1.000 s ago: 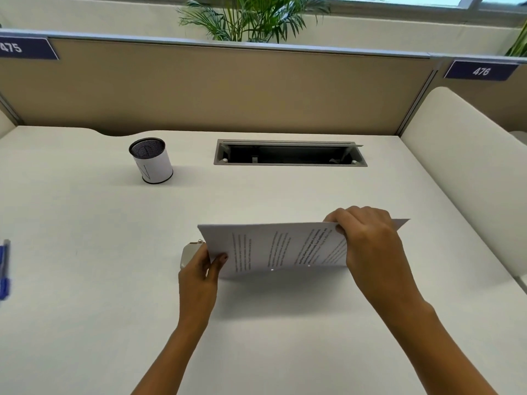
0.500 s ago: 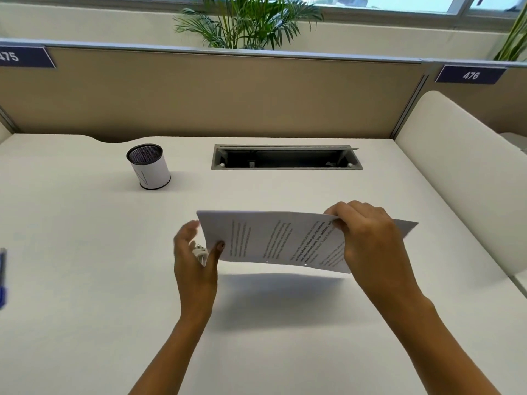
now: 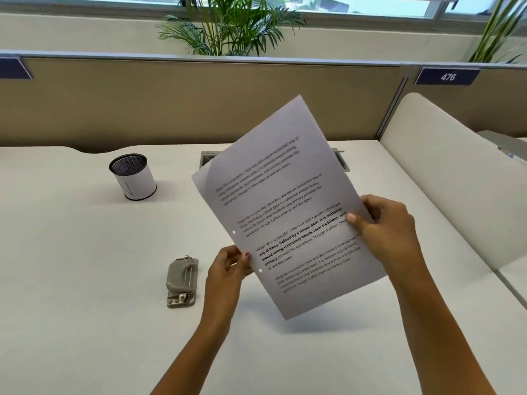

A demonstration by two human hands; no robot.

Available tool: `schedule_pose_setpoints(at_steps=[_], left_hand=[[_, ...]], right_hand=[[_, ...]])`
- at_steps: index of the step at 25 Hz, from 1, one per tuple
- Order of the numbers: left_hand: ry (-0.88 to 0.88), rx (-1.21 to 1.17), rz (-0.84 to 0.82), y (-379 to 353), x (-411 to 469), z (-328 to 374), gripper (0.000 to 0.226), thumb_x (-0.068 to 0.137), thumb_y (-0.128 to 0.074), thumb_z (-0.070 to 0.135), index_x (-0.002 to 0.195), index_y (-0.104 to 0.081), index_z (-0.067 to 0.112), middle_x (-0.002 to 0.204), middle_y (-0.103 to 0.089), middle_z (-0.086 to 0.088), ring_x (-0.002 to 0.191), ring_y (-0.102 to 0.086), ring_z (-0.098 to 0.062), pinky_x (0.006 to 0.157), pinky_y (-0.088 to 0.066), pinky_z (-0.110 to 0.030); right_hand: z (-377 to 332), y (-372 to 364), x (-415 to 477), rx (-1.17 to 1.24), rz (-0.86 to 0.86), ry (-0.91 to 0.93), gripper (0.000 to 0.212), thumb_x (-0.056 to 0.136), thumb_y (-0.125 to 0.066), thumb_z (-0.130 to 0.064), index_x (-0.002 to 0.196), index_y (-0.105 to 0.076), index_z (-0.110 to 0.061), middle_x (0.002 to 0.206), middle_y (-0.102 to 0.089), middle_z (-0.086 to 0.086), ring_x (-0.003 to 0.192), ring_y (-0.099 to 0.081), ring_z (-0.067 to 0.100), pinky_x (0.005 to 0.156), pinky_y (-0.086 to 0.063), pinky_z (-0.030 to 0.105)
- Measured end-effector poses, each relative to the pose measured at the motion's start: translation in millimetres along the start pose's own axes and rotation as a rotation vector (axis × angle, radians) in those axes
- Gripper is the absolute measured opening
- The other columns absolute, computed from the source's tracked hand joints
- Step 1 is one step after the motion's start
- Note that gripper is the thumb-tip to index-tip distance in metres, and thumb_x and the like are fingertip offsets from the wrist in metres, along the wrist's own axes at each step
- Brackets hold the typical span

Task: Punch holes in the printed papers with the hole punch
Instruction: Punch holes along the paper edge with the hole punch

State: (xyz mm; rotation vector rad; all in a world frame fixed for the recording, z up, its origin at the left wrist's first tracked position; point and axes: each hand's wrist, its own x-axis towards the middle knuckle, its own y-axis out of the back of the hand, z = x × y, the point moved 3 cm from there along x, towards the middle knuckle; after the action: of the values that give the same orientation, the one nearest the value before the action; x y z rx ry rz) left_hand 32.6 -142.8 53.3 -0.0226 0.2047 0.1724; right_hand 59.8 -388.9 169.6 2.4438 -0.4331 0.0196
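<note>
I hold the printed papers (image 3: 285,201) upright and tilted above the desk, text facing me. Two punched holes show along the left margin. My left hand (image 3: 228,266) pinches that left edge between the holes. My right hand (image 3: 385,229) grips the right edge, thumb on the text. The grey metal hole punch (image 3: 182,280) lies on the desk just left of my left hand, apart from it and from the paper.
A mesh pen cup (image 3: 132,176) stands at the back left. A recessed cable tray (image 3: 339,159) sits behind the paper. Beige partitions (image 3: 142,104) close the back, and a curved white divider (image 3: 445,178) borders the right side.
Both hands lifted the papers off the hole punch and raised them upright toward me. The punch, hidden under the sheet before, now lies uncovered on the desk.
</note>
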Motion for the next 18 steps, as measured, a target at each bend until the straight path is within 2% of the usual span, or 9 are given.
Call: schedule_pose_setpoints(at_steps=[2, 6, 10, 13, 16, 18], left_hand=[[-0.017, 0.016, -0.003, -4.6, 2.7, 6.4, 0.011, 0.093, -0.057, 0.020, 0.101, -0.064, 0.017, 0.097, -0.075, 0.001, 0.081, -0.073, -0.012, 0.084, -0.054, -0.031], [-0.012, 0.059, -0.012, -17.7, 15.9, 18.2, 0.007, 0.088, -0.063, 0.017, 0.093, -0.069, 0.017, 0.085, -0.077, 0.002, 0.075, -0.074, -0.015, 0.083, -0.053, -0.033], [-0.042, 0.137, -0.013, -50.1, 38.3, 32.5, 0.010, 0.087, -0.066, 0.021, 0.094, -0.072, 0.019, 0.085, -0.076, 0.006, 0.073, -0.073, -0.008, 0.075, -0.053, -0.020], [-0.059, 0.156, -0.023, -86.4, 62.9, 39.5, 0.010, 0.086, -0.066, 0.022, 0.094, -0.072, 0.019, 0.085, -0.076, 0.007, 0.070, -0.072, -0.004, 0.060, -0.047, -0.002], [-0.009, 0.129, -0.017, -123.7, 94.4, 38.1, 0.011, 0.086, -0.067, 0.017, 0.094, -0.073, 0.014, 0.085, -0.075, 0.001, 0.069, -0.072, -0.009, 0.054, -0.046, -0.002], [0.018, 0.128, -0.016, -145.9, 114.7, 32.3, 0.012, 0.085, -0.068, 0.014, 0.095, -0.072, 0.008, 0.086, -0.075, -0.004, 0.070, -0.072, -0.013, 0.054, -0.049, -0.005]], right_hand=[[18.5, -3.0, 5.9, 0.091, 0.003, -0.077, 0.018, 0.083, -0.069, -0.010, 0.095, -0.070, -0.022, 0.089, -0.073, 0.002, 0.080, -0.067, 0.022, 0.075, -0.051, 0.029], [53.5, -3.0, 20.1, 0.141, 0.042, -0.172, 0.016, 0.081, -0.070, -0.010, 0.093, -0.071, -0.021, 0.087, -0.074, 0.002, 0.080, -0.069, 0.024, 0.077, -0.054, 0.035], [91.5, 5.4, 43.1, 0.323, 0.090, -0.291, 0.019, 0.082, -0.070, -0.011, 0.101, -0.071, -0.012, 0.092, -0.074, 0.008, 0.086, -0.069, 0.031, 0.084, -0.056, 0.045], [115.1, 16.2, 68.0, 0.292, 0.188, -0.314, 0.025, 0.082, -0.069, -0.014, 0.107, -0.070, -0.012, 0.098, -0.073, 0.009, 0.090, -0.068, 0.028, 0.089, -0.053, 0.042], [131.5, 25.0, 96.8, 0.248, 0.282, -0.347, 0.027, 0.082, -0.070, -0.014, 0.109, -0.069, -0.014, 0.100, -0.071, 0.007, 0.087, -0.064, 0.022, 0.081, -0.046, 0.030], [142.0, 26.7, 117.8, 0.219, 0.303, -0.360, 0.026, 0.082, -0.070, -0.014, 0.108, -0.069, -0.013, 0.100, -0.070, 0.008, 0.085, -0.062, 0.021, 0.078, -0.041, 0.027]])
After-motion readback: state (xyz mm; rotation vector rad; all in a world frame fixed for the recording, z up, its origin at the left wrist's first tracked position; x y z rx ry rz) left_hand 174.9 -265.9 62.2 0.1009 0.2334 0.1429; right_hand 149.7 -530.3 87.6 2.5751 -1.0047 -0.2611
